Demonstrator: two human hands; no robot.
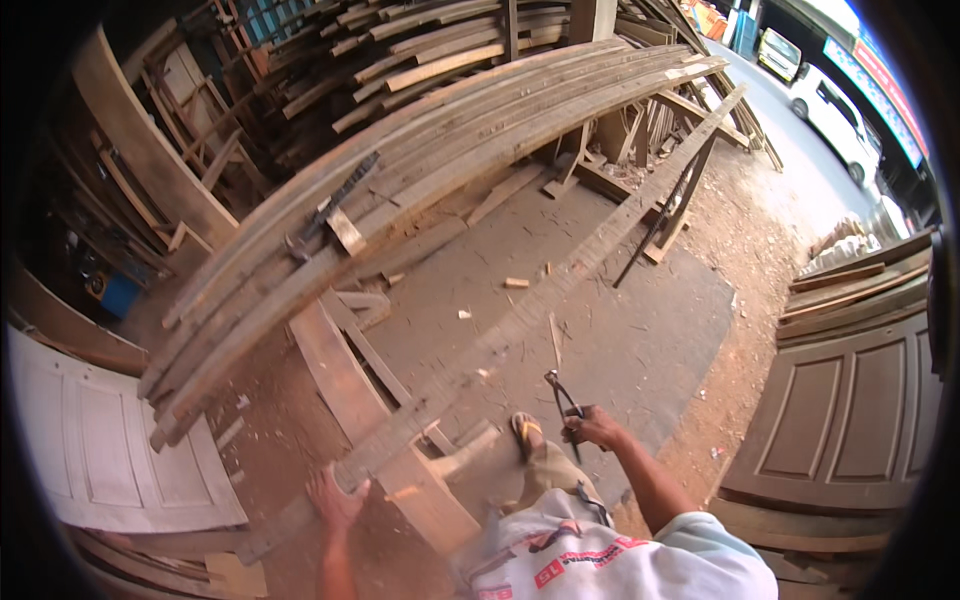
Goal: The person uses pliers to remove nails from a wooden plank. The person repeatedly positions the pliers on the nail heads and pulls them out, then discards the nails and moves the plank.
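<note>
My left hand (338, 498) lies across a long, narrow wooden plank (450, 385) near its close end, fingers over one edge and thumb at the other. The plank runs away diagonally to the upper right, resting on low wooden supports. In my right hand (597, 428) is a pair of dark metal pincers (560, 392), gripped by the handles. Their jaws point up and away, to the right of the plank and apart from it. A wide board (335, 375) passes beneath the plank near my left hand.
Long beams (480, 140) are stacked beyond the plank, with a dark tool (350, 185) on top. Panelled doors stand at the left (110, 440) and right (850, 400). Wood scraps and nails litter the grey ground sheet (650, 340). A white car (835, 118) is on the road.
</note>
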